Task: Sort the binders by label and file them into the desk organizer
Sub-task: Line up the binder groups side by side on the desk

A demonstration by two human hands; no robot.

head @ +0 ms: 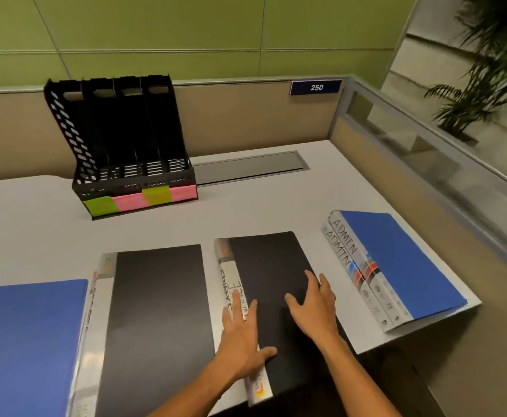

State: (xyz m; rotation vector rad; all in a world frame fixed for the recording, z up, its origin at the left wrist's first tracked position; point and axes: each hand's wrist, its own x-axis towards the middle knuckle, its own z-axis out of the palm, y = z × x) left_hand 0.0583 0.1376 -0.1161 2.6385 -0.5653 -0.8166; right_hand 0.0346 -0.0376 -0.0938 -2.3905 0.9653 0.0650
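A black binder (270,266) with a FINANCE spine lies flat on the desk in front of me. My left hand (240,335) rests flat on its spine, fingers spread. My right hand (315,302) lies flat on its cover near the right edge. Left of it lies another black binder (159,311), and a blue binder (26,341) sits at the far left. Two blue binders (396,263) marked ADMIN are stacked at the right. The black desk organizer (120,139), its slots empty and green and pink labels along its base, stands at the back left.
The white desk (276,206) ends close to the right of the ADMIN binders and in front of me. A grey cable tray lid (249,167) is set into the desk behind. Partition walls with a plate reading 250 (316,87) enclose the back and right. A plant (486,70) stands beyond.
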